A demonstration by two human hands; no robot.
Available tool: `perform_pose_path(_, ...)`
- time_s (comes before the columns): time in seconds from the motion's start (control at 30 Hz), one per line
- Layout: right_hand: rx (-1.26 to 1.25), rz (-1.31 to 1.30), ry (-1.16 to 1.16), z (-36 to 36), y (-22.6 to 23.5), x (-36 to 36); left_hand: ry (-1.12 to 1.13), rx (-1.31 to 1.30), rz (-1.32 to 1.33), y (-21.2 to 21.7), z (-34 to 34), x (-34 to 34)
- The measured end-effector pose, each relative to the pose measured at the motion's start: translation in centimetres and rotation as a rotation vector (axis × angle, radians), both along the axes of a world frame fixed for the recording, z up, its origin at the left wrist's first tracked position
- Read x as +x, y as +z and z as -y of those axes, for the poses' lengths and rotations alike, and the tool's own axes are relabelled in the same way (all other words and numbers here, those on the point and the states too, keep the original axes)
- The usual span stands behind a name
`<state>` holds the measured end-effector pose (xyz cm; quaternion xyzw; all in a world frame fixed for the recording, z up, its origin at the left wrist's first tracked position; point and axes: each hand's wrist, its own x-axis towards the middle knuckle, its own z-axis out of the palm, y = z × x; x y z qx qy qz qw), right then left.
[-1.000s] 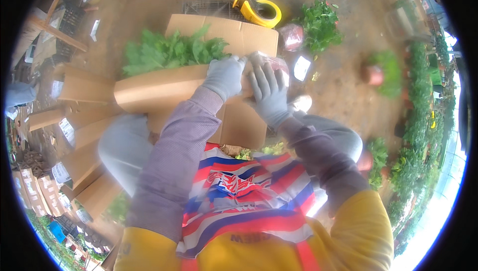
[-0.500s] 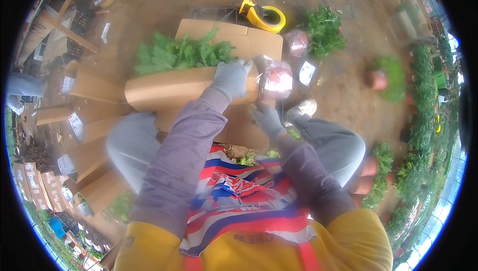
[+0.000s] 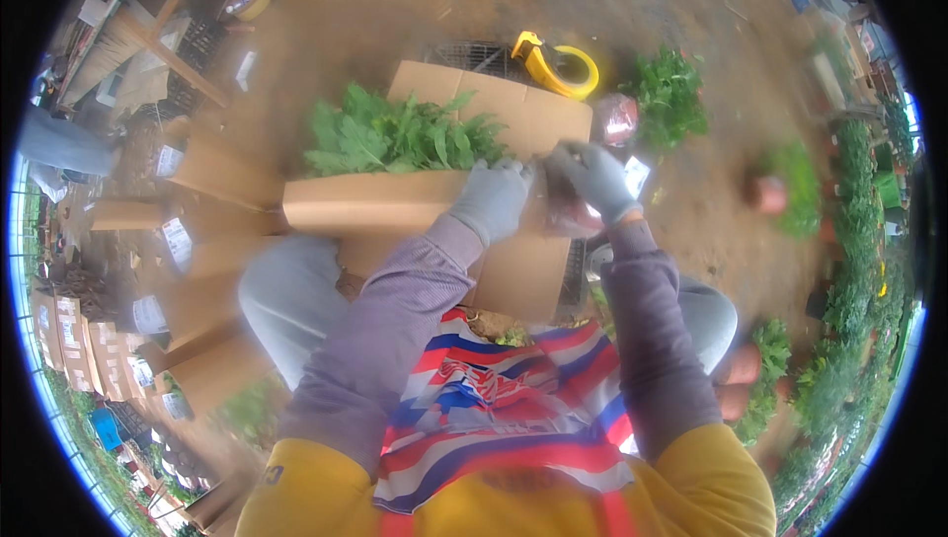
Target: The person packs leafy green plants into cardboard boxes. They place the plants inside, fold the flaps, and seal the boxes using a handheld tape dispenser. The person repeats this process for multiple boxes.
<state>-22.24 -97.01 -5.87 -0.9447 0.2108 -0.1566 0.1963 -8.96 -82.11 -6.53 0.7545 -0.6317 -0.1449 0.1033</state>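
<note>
Grey gloves cover both my hands. My left hand point(image 3: 494, 203) rests at the right end of a folded brown cardboard box point(image 3: 375, 201), its fingers curled over the upper edge. Close beside it, my right hand point(image 3: 595, 180) bends its fingers in toward the left one; what the fingertips pinch is hidden. Beneath my right hand a plastic-wrapped pot point(image 3: 571, 218) sticks out of the box end, partly covered. A leafy green plant point(image 3: 400, 132) lies in the box, its leaves spilling over the far side.
Beyond the box lies a yellow tape dispenser point(image 3: 558, 65). Right of it sits another wrapped pot point(image 3: 617, 119) with a bushy plant point(image 3: 671, 98). Open cardboard boxes point(image 3: 227, 167) line the left. A potted plant point(image 3: 788, 187) stands farther right, and another person's leg point(image 3: 69, 142) shows far left.
My right hand has risen from the near side of the wrapped pot to above it. My left hand has slid toward the box's right end. The view has shifted slightly.
</note>
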Motion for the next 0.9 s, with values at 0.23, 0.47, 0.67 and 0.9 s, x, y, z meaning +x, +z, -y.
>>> perform_pose_path(0.23,-0.042,0.125,-0.077,-2.5,-2.0,-1.5,-0.211,-0.013,0.111,1.5,0.8,5.6)
perform_pose_path(0.47,-0.018,0.032,-0.104,-4.4,-1.1,-3.9,-0.187,0.746,0.289,2.6,-1.3,13.3)
perform_pose_path(0.67,-0.078,-0.001,-0.098,-4.9,-1.6,-3.8,0.198,0.782,-0.486,0.4,-7.0,14.2)
perform_pose_path(0.9,-0.213,-0.056,0.006,-4.8,0.4,-1.8,0.407,0.720,-0.641,-6.1,-6.8,17.2)
